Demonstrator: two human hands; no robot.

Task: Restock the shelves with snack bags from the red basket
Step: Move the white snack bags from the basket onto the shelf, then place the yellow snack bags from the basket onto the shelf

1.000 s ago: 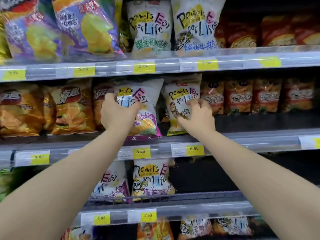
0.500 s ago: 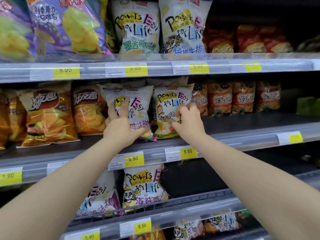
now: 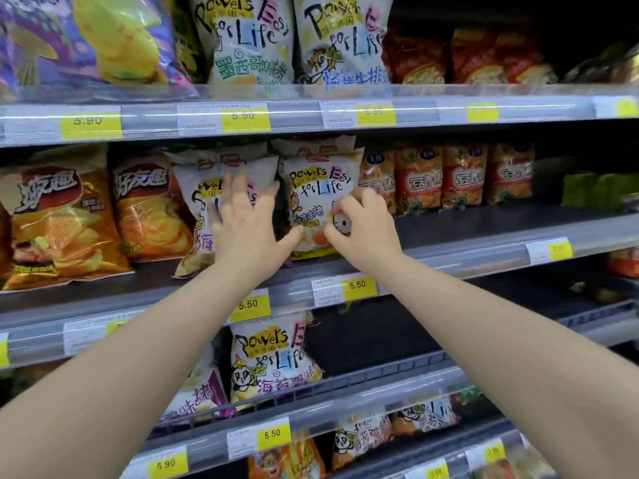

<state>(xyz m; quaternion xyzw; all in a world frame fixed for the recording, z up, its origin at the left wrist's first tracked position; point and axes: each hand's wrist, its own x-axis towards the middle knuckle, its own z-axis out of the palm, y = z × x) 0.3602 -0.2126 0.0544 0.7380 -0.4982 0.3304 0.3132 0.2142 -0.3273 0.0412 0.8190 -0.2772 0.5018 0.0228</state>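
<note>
Head view: a shop shelving unit seen from close up, with two bare forearms reaching forward to the middle shelf (image 3: pixel 484 233).

Two white snack bags printed "Powers Easy for Life" stand side by side near the front edge of the middle shelf, about halfway along its length. The left bag (image 3: pixel 200 198) leans a little. The right bag (image 3: pixel 318 188) stands upright just beside it.

The left hand (image 3: pixel 242 229) lies flat on the front of the left bag, fingers straight and spread wide. Its thumb stretches across to the lower left corner of the right bag.

The right hand (image 3: pixel 363 226) is at the lower right of the right bag. Its fingers are curled and, with the thumb, pinch the bag's front near the right edge.

On the same shelf, large orange bags (image 3: pixel 62 229) fill the left end. A row of small red packs (image 3: pixel 446 178) stands toward the back, to the right of the white bags. The front part of the shelf before them is bare dark board.

Yellow price tags (image 3: pixel 358 286) reading 5.50 sit in the clear rail along the front edge.

The top shelf (image 3: pixel 432 110) carries a purple bag (image 3: pixel 86 39) at the left and more white bags (image 3: pixel 242 39) in the middle.

The lower shelf (image 3: pixel 397 378) holds similar white bags (image 3: pixel 273 361) near its front rail, below the left forearm.
</note>
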